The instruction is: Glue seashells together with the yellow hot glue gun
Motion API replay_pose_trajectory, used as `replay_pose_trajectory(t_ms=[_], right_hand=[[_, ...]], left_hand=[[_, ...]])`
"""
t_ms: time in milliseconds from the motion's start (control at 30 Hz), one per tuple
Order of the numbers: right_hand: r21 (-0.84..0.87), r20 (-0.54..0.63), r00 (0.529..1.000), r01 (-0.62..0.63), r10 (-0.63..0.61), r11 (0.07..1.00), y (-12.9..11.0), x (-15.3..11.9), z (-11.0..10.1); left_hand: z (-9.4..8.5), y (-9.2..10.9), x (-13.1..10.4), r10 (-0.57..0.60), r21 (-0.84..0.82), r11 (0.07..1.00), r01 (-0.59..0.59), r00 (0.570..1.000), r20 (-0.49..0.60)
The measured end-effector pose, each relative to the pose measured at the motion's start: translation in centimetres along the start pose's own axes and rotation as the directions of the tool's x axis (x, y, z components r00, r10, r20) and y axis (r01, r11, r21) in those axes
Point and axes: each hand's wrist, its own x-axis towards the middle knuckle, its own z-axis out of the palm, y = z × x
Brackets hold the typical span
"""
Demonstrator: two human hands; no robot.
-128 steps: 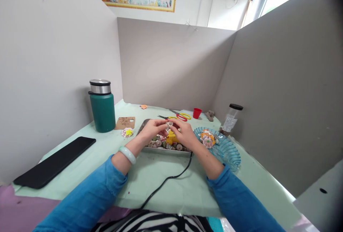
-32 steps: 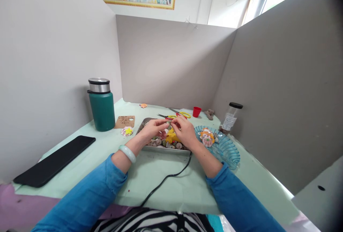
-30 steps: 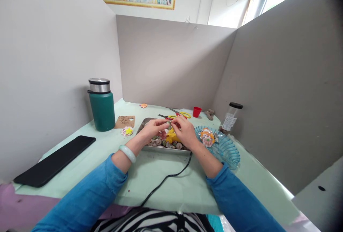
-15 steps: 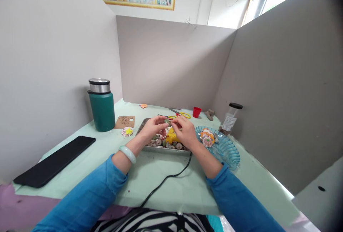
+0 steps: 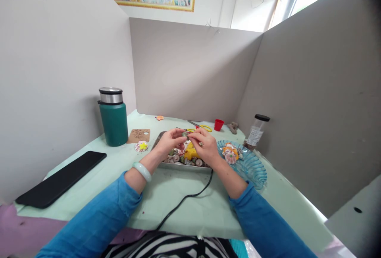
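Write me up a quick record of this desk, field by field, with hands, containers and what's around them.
Left hand: holds small greenish piece; hand above tray
Right hand: fingertips at that piece; hand above tray
Tray: shallow silver metal tray, holding small mixed pieces and a bright yellow piece
Plate: scalloped clear blue plate, bearing orange and pink decorations
Left side: green flask with silver lid, long flat black object
Far side: small red cup, yellow-handled scissors
Right side: clear black-lidded jar, tilted

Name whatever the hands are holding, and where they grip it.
A small greenish piece, pinched at its edges between the fingertips; its exact shape is unclear.
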Motion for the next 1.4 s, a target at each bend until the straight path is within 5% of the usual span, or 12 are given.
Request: replay_pose_trajectory(t_ms=[400, 667, 1000, 1400], right_hand=[[-0.016, -0.115, 0.983, -0.146, 0.143, 0.989, -0.07, 0.22, -0.02], [0.023, 0.003, 0.989, -0.149, 0.149, 0.989, -0.01, 0.19, 0.22], [-0.019, 0.016, 0.988, -0.151, 0.151, 0.988, 0.09, 0.11, 0.16], [-0.26, 0.034, 0.997, -0.051, 0.062, 0.964, -0.33, -0.16, 0.04]], left_hand=[[0.28, 0.57, -0.34, 0.008, -0.161, 0.987, 0.003, 0.998, 0.067], [0.31, 0.54, -0.38, 0.004, -0.209, 0.978, 0.019, 0.994, 0.11], [0.25, 0.61, -0.58, 0.055, -0.077, 0.996, -0.041, 0.98, 0.193], [0.16, -0.05, -0.03, 0.101, 0.11, 0.988, -0.109, 0.992, 0.075]])
